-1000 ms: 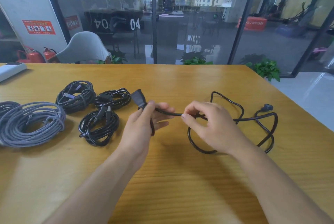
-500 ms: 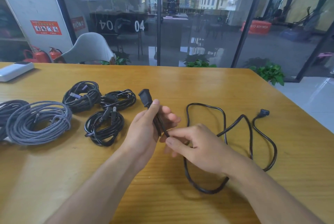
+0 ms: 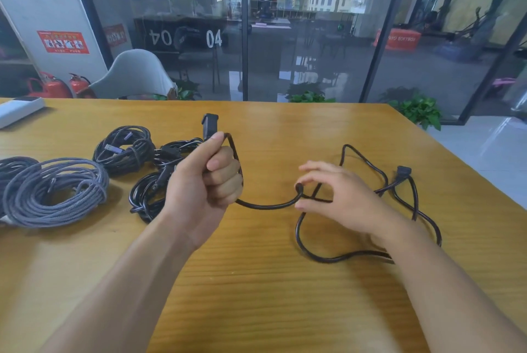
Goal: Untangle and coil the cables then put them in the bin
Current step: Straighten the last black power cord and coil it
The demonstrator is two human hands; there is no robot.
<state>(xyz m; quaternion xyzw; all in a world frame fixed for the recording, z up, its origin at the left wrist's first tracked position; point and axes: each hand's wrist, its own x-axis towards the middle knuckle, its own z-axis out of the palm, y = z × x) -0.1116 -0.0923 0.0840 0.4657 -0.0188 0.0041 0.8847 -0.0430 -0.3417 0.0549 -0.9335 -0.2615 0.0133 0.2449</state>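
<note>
A loose black power cable [image 3: 268, 205] sprawls over the right half of the wooden table [image 3: 256, 295]. My left hand [image 3: 205, 181] grips it just below its black connector [image 3: 209, 124], which sticks up above my thumb, with one small loop of cable around the fist. My right hand [image 3: 339, 195] pinches the cable between thumb and forefinger a short span to the right. The cable's other plug [image 3: 403, 171] lies on the table at the far right. No bin is in view.
Left of my hands lie coiled cables: three black bundles [image 3: 125, 148], [image 3: 174, 150], [image 3: 148, 195] and a thick grey braided coil [image 3: 57, 190]. A white device [image 3: 20, 108] sits at the far left edge. The table's right edge drops to the floor.
My left hand has risen and closed into a fist around the cable with a loop on it. My right hand has slid right along the cable, away from the left.
</note>
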